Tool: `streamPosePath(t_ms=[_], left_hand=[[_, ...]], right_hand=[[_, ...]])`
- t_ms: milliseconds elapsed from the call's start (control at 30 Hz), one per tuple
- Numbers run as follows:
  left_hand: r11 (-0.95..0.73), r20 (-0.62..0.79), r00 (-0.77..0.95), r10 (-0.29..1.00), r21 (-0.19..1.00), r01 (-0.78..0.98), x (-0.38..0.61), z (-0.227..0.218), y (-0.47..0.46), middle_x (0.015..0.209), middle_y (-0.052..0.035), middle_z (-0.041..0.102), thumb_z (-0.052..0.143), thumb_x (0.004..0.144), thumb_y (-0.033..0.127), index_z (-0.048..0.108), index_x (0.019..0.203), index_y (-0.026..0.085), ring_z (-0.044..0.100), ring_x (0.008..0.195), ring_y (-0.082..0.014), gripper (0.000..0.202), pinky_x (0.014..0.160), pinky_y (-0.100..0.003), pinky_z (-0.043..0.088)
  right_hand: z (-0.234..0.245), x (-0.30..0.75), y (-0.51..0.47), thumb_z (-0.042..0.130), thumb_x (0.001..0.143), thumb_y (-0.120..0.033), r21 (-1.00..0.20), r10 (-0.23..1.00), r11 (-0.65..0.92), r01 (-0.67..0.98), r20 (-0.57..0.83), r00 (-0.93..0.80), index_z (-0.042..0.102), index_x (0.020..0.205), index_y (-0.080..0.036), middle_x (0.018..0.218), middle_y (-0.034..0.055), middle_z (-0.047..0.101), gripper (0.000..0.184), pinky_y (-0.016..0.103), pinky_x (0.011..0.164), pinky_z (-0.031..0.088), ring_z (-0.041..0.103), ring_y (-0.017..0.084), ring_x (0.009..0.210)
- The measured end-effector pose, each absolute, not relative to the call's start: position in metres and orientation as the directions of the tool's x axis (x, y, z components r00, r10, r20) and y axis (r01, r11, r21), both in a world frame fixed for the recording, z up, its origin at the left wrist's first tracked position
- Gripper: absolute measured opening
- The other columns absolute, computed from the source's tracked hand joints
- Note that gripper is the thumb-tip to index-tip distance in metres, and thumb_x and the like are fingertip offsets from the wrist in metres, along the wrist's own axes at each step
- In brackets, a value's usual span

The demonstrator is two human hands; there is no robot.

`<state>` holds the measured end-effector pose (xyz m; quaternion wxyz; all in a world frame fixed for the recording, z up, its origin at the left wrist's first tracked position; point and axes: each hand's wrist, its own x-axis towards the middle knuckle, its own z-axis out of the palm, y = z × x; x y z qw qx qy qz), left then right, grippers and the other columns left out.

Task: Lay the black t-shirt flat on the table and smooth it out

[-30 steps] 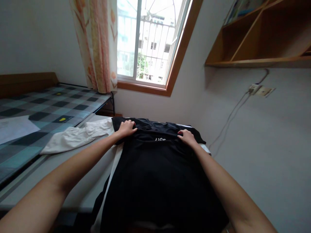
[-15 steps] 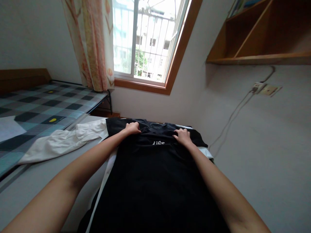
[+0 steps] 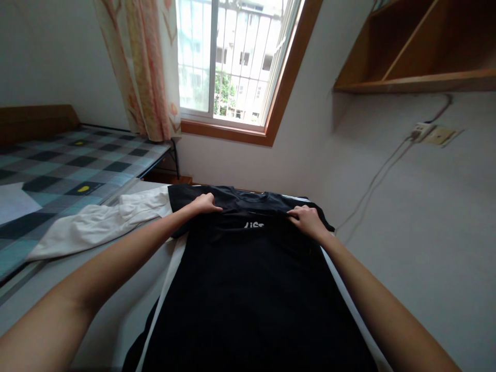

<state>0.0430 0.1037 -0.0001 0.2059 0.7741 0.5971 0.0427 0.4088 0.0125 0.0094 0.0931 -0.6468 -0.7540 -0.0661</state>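
A black T-shirt [image 3: 251, 289] with white lettering on its chest lies spread out in front of me, its collar toward the window. My left hand [image 3: 206, 203] pinches the fabric near the shoulder on the left side. On the other side, my right hand [image 3: 308, 219] grips the shirt near the right shoulder, fingers closed on a fold. A ridge of cloth runs between the two hands above the lettering. Beneath the shirt lies a white garment [image 3: 104, 222], whose long sleeve stretches out to the left.
A checked mattress [image 3: 112, 155] on a bed frame stands at the left, with a white sheet of paper [image 3: 17, 204] on it. Ahead are a curtain [image 3: 149, 77] and a barred window [image 3: 244, 67]. A wooden shelf [image 3: 418, 82] and a socket with cables [image 3: 424, 132] are on the right wall.
My hands have moved slightly apart, the left one a little leftward and the right one to the right. The fabric between them is drawn wider, and the right sleeve has shifted outward.
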Motion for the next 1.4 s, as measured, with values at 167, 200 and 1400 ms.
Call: streamPosePath(t_ms=[167, 200, 1400], left_hand=[[-0.394, 0.148, 0.368, 0.918, 0.438, 0.808, 0.036, 0.019, 0.079, 0.102, -0.0062, 0.071, 0.061, 0.081, 0.034, 0.067, 0.094, 0.021, 0.065, 0.097, -0.0237, 0.02, 0.083, -0.03, 0.049], [-0.438, 0.257, 0.357, 0.898, 0.458, 0.773, 0.033, 0.028, 0.072, 0.102, -0.0064, 0.071, 0.059, 0.083, 0.035, 0.067, 0.097, 0.021, 0.065, 0.096, -0.0236, 0.021, 0.084, -0.032, 0.049], [-0.099, 0.023, 0.099, 0.995, 0.439, 0.893, -0.017, 0.022, 0.186, 0.107, -0.0059, 0.067, 0.065, 0.088, 0.04, 0.066, 0.108, 0.017, 0.066, 0.095, -0.0237, 0.03, 0.08, -0.035, 0.054]], right_hand=[[0.02, 0.407, -0.006, 0.057, 0.083, -0.027, -0.335, 0.875, 0.07, 0.94, 0.473, 0.103, 0.077, 0.089, -0.021, 0.079, 0.0085, 0.067, 0.021, 0.035, 0.068, 0.046, 0.063, 0.024, 0.076], [0.025, 0.407, -0.009, 0.056, 0.083, -0.03, -0.494, 0.869, 0.073, 0.866, 0.458, 0.188, 0.076, 0.091, -0.021, 0.071, 0.0059, 0.065, 0.023, 0.033, 0.061, 0.046, 0.062, 0.021, 0.066], [-0.056, 0.391, 0.146, 0.055, 0.085, -0.023, -0.704, 0.918, -0.145, 0.695, 0.167, 0.36, 0.057, 0.132, -0.01, 0.12, 0.0168, 0.069, 0.049, 0.033, 0.099, 0.048, 0.065, 0.023, 0.112]])
